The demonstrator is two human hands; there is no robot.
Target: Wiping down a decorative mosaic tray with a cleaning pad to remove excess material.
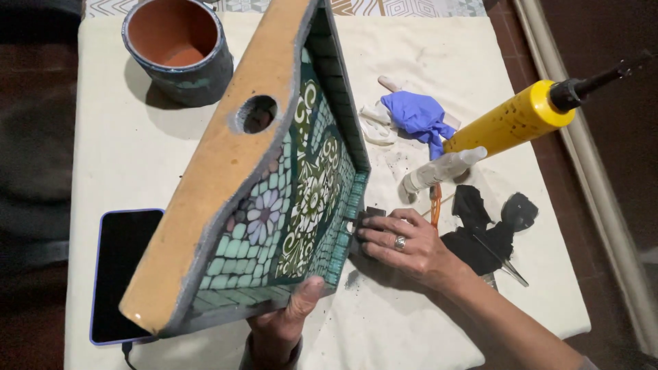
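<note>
Right now the left hand (284,322) is gripping the near bottom edge of the mosaic tray (274,199), holding it tipped up on its side over the cloth-covered table (411,322). The right hand (404,243), fingers flat and closed over a small dark pad (373,214), is pressing it against the tray's tiled end wall; looks like rubbing/cleaning grout. Next move prob needs steady tilt and light pressure along that wall. Tight on right: yellow glue bottle (510,123), blue glove (418,116), black scraps (486,236). Phone (123,274) and clay pot (179,48) sitting to the left.
</note>
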